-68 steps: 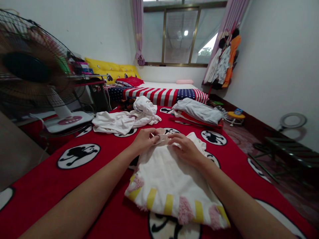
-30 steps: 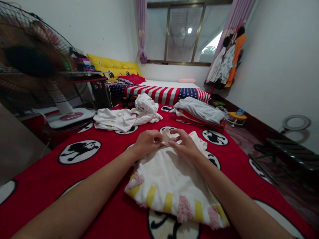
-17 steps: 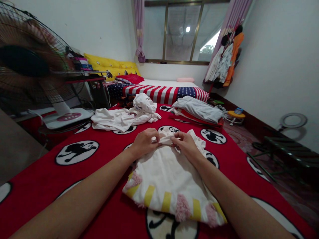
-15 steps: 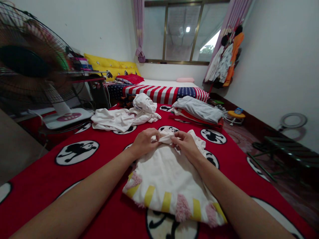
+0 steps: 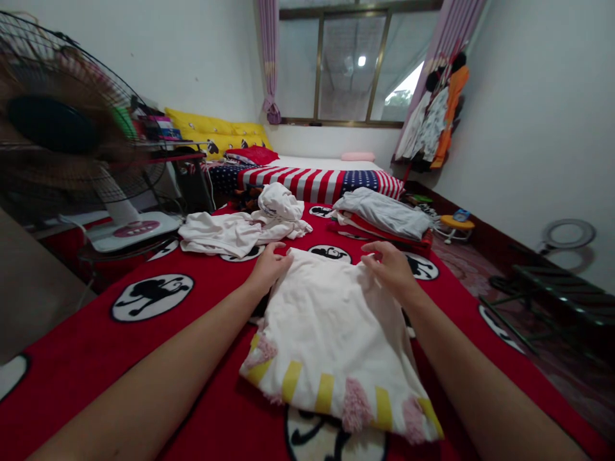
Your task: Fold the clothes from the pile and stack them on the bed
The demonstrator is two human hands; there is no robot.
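A white shirt lies folded on the red blanket in front of me. Its near edge has yellow stripes and pink fringe tufts. My left hand is at the far left corner of the shirt, thumb and fingers a little apart and the thumb touching the cloth. At the far right corner is my right hand, fingers bent and the thumb apart from them, close against the cloth. The underside of the shirt is hidden.
Crumpled white clothes lie beyond at the left. A folded clothes stack is at the far right. The red blanket with monkey prints spreads underneath. A fan stands left, a green rack right.
Both hands have moved apart, from the gathered cloth at the middle of the far end to its two corners. The bunched cloth there now lies flat, with a straighter far edge.
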